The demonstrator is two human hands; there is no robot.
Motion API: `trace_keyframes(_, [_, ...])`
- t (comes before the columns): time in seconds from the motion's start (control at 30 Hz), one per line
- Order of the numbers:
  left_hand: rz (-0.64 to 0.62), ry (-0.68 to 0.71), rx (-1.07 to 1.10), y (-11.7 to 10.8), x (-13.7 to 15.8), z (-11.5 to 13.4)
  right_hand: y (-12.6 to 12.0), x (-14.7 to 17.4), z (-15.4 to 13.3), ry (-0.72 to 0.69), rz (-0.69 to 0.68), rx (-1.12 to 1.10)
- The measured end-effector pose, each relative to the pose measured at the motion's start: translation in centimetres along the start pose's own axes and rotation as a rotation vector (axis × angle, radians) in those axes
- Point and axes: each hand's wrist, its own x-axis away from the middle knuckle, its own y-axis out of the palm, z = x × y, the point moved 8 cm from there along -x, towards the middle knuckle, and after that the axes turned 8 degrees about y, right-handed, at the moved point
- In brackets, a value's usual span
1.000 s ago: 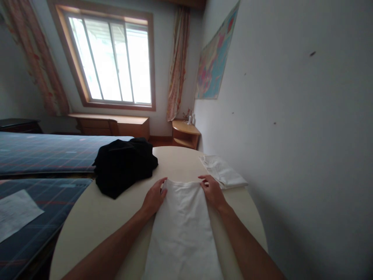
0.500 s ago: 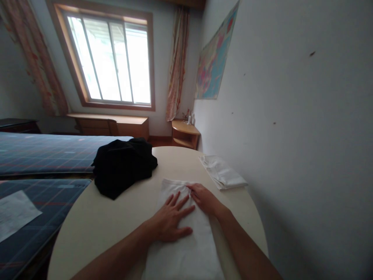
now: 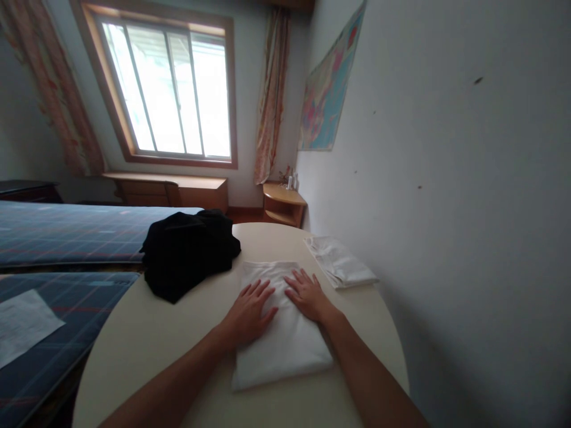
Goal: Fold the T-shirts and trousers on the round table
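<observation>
A folded white cloth (image 3: pixel 285 353), perhaps a garment, lies on the round cream table (image 3: pixel 147 356) in front of me. My left hand (image 3: pixel 252 312) rests flat on its left side, fingers apart. On its upper right part lies my right hand (image 3: pixel 309 295), palm down with the fingers spread. Neither hand grips anything. Small wrinkles run across the cloth between the hands. Beyond it to the right is a second folded white cloth (image 3: pixel 343 264), apart from my right hand. A crumpled black cloth (image 3: pixel 190 252) sits at the table's far left edge.
A white wall (image 3: pixel 446 249) borders the table on the right. Plaid mattresses (image 3: pixel 89 235) stand to the left, one with a sheet of paper (image 3: pixel 27 324) on it. A corner shelf (image 3: pixel 285 196) and a low wooden desk (image 3: pixel 200 184) stand beyond the table.
The white cloth's near end has come up off the table's front edge, so it now lies shorter. My right hand went from fingers gathered at its top to spread flat; my left shifted left.
</observation>
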Motion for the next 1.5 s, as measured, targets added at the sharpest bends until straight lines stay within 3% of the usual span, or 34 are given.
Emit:
trace_keyframes(0.17, [-0.080,0.115,0.057,0.5,1.2,1.1,-3.2,0.6,-1.0,-0.055,0.212,0.000])
trace_keyframes(0.27, [-0.102,0.098,0.052,1.4,1.0,0.2,-3.8,2.1,-3.1,-0.160,0.136,-0.106])
trace_keyframes(0.4, [0.088,-0.065,-0.032,-0.1,-0.2,-2.7,-2.0,3.6,-5.4,-0.324,-0.043,-0.138])
trace_keyframes(0.53, [0.266,-0.247,-0.049,-3.3,0.1,-5.2,-0.1,1.8,-3.5,-0.150,-0.007,-0.017])
trace_keyframes(0.67, [0.182,-0.385,0.036,-4.3,1.3,-6.6,-0.7,0.2,-1.7,-0.031,0.140,0.068])
trace_keyframes(0.8, [0.045,-0.300,0.197,-2.8,1.8,-5.6,-1.6,0.3,-0.7,-0.004,0.166,0.057])
trace_keyframes(0.97, [-0.013,-0.258,0.349,-1.1,1.7,-5.5,-0.2,1.6,-0.2,-0.110,-0.066,-0.006])
trace_keyframes(1.1, [0.001,-0.252,0.396,-1.7,1.5,-6.2,0.8,2.0,0.1,-0.103,-0.178,-0.063])
trace_keyframes(1.23, [-0.022,-0.183,0.366,-2.2,1.6,-5.7,0.8,1.9,-0.2,-0.095,-0.150,-0.028])
trace_keyframes(1.37, [0.012,-0.001,0.225,-2.2,1.6,-3.2,-0.1,1.9,-1.1,-0.150,-0.061,0.033])
trace_keyframes(1.5, [0.056,0.058,0.094,-1.8,1.1,-1.6,-1.1,2.2,-2.0,-0.226,-0.024,-0.007])
